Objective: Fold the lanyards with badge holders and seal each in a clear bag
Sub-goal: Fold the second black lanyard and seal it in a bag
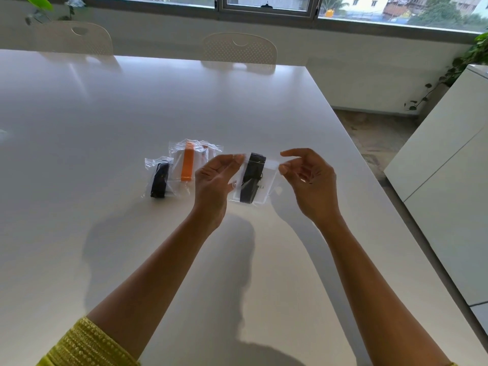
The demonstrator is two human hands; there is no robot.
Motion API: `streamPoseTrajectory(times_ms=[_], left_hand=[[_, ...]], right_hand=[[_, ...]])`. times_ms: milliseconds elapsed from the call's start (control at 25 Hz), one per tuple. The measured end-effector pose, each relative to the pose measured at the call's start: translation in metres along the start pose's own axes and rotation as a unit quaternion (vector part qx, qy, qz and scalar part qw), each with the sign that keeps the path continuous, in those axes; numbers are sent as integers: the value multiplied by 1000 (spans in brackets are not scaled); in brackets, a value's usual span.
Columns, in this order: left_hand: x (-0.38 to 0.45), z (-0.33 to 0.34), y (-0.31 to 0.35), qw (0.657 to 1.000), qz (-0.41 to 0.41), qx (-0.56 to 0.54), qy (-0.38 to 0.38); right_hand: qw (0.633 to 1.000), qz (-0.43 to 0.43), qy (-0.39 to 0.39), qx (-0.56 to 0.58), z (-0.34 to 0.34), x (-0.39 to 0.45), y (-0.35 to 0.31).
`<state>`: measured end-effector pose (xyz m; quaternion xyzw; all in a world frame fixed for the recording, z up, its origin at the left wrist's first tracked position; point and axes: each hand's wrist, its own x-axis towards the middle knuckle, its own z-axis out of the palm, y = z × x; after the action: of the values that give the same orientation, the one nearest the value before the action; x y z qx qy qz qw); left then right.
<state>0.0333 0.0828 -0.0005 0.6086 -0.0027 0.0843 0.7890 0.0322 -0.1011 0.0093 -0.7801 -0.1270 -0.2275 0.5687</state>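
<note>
Clear bag with a black lanyard, right of the orange pack, is pinched at both top corners by left hand and right hand; slide pinching fingertips evenly along the strip to seal it.

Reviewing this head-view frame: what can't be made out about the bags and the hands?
- Held bag: whether its top strip is sealed; clear film and glare between left hand and right hand hide it.
- Badge print: too small to read.
- Black-lanyard bag and orange-lanyard bag: seals lost in crinkled film.
</note>
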Motion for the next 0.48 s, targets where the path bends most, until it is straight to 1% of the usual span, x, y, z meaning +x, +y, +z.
streamPoseTrajectory(times_ms=[120, 200, 320, 360, 480], left_hand=[[-1, -6, 4, 1000, -14, -10, -25], [-1, -12, 8, 998, -31, -9, -49], [-2, -20, 10, 995, -71, -18, -70], [-4, -23, 11, 993, -87, -12, -77], [-9, -35, 11, 985, -100, 49, -133]], right_hand=[[999, 20, -35, 28, 1, 0, 0], [997, 32, -46, 57, 2, 1, -2], [987, 70, -68, 129, 11, 0, -10], [983, 82, -75, 145, 15, 1, -12], [972, 124, -90, 178, 31, 2, -16]])
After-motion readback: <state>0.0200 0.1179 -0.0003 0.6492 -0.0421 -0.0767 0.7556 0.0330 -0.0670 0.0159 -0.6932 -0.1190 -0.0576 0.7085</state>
